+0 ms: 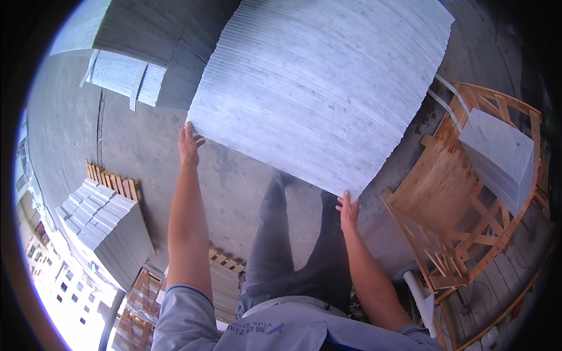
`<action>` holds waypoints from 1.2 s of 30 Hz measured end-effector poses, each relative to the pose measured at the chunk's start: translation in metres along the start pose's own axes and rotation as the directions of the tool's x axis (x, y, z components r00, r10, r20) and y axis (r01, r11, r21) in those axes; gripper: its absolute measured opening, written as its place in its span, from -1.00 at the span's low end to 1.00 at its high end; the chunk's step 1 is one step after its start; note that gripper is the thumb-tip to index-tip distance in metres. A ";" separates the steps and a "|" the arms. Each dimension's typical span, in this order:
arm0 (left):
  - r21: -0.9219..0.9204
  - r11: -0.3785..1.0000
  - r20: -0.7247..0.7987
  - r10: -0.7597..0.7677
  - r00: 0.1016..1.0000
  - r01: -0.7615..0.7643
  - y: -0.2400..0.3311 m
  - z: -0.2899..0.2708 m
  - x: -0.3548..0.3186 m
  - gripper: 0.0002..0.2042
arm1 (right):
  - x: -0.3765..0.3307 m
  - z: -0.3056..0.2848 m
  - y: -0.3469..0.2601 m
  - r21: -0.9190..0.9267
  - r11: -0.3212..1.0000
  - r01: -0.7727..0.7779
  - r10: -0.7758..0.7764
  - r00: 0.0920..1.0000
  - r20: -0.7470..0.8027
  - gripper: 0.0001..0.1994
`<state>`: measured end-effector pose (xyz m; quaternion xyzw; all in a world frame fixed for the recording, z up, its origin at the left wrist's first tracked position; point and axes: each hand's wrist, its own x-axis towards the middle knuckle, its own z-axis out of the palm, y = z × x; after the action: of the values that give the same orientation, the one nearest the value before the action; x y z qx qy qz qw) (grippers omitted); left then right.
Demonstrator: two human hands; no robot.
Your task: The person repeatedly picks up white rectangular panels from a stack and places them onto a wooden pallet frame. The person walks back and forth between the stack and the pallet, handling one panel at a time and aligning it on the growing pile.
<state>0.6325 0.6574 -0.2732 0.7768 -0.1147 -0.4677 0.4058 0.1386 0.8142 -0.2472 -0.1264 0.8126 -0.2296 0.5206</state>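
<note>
A wide row of thin white-grey stone slabs [316, 88], packed edge to edge, lies in front of me. At its near left corner my left hand [189, 145] has its fingertips on the end of the nearest slab, with some fingers hanging below the edge. The near right corner is in my right hand [348, 212], a finger on top and the others bent at the front edge. Both arms are stretched forward. The undersides of the slabs and whatever bears them are hidden.
An open wooden crate [439, 187] stands at the right, with a block of grey slabs [497, 155] in it. Strapped stone stacks [126, 76] stand at the far left. A stack of pale slabs [105, 225] on a pallet is at the left. Concrete floor [234, 210] lies between.
</note>
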 end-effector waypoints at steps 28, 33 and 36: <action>-0.251 0.827 -0.250 -0.558 0.791 0.504 -0.070 0.094 -0.097 -0.59 | 0.083 -0.026 0.072 0.238 0.565 -0.790 0.639 0.602 0.479 -0.67; -0.138 0.869 -0.205 -0.495 0.844 0.476 -0.079 0.086 -0.098 -0.58 | 0.102 -0.023 0.149 0.394 0.599 -0.697 0.410 0.690 0.597 -0.65; -0.176 0.876 -0.162 -0.476 0.864 0.449 -0.086 0.070 -0.100 -0.60 | 0.090 -0.018 0.157 0.405 0.626 -0.666 0.372 0.712 0.595 -0.67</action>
<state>0.5041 0.7320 -0.2898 0.7961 0.1478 -0.4772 0.3417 0.0893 0.9137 -0.3909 0.2413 0.5512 -0.2693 0.7519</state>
